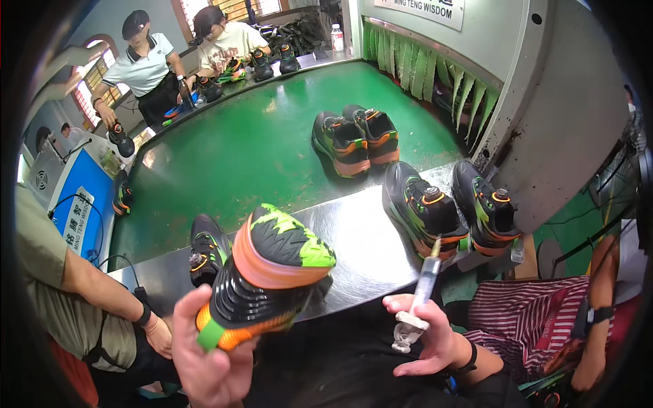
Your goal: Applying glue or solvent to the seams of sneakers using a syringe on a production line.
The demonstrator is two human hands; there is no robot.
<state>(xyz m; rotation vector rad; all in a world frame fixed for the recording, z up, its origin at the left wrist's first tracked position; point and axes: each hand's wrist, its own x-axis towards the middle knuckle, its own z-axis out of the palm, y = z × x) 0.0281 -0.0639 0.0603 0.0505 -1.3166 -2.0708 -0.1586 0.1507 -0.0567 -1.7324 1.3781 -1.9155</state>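
My left hand (211, 360) is closed around a sneaker (255, 302), tilted with part of its black and lime-green sole turned up. The sneaker has an orange midsole, black ribbed upper and a green strip beside my fingers. In my right hand (435, 343) is a clear syringe (426, 282), its yellowish tip pointing up and away from me. Crumpled white material (408, 332) covers the syringe's lower end. Just past the tip stands a black sneaker (422, 214) with orange and green trim, and its like (484, 207) stands to the right.
Behind the held sneaker, another sneaker (206, 250) rests on the metal ledge (340, 238). A pair (340, 144) stands on the green belt (238, 156), which meets a machine with green strip curtains (415, 61). Co-workers sit at both sides (102, 285) and work at the far end (146, 61).
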